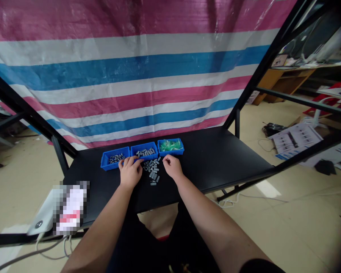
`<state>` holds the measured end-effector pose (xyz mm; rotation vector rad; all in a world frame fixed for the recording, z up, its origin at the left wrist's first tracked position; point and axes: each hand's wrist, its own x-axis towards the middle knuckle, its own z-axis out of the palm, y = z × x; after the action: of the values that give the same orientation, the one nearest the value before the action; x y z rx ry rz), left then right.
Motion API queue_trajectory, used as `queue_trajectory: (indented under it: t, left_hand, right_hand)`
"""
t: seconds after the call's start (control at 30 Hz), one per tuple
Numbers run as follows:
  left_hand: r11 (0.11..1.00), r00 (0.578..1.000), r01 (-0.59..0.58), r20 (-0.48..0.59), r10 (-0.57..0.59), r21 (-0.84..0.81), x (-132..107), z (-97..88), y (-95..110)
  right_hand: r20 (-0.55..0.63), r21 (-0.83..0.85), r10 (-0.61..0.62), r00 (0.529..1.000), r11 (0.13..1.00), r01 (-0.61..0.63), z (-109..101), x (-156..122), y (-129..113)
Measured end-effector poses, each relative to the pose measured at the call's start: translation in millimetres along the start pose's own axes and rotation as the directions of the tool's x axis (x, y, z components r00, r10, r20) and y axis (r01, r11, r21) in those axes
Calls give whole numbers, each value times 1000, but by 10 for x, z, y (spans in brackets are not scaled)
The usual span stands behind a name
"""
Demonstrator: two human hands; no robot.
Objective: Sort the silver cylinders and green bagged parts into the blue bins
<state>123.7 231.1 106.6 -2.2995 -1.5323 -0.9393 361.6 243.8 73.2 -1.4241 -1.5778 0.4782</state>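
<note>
A loose pile of small grey and dark metallic-looking pieces (153, 174) lies on the black table (216, 159) between my hands. My left hand (130, 172) rests at the left of the pile, fingers spread, by the front walls of the left blue bin (104, 163) and the middle blue bin (144, 145). Just right of the pile, my right hand (173, 165) has its fingers curled together; whatever they may hold is hidden. Small dark pieces fill part of the left bin, and grey cylinder-like pieces lie in the middle one. Green, clear-looking pieces lie in the right blue bin (172, 152).
A striped plastic sheet (147, 87) hangs behind the table, between black frame posts (244, 98). At the table's left end are a white power strip (42, 216) and a blurred-out item (72, 208). Cables run along the floor.
</note>
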Motion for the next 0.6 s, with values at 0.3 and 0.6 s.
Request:
queue_trajectory:
  t: [0.3,0.6]
  left_hand:
    - [997,990,-58,127,64,-50,-77,24,7]
    - [982,971,-51,220,91,-180,-87,167,-49]
  right_hand:
    - [1,0,5,1000,1000,-5,-5,-6,-2]
    - [5,5,13,1000,1000,-13,-9,0,-15]
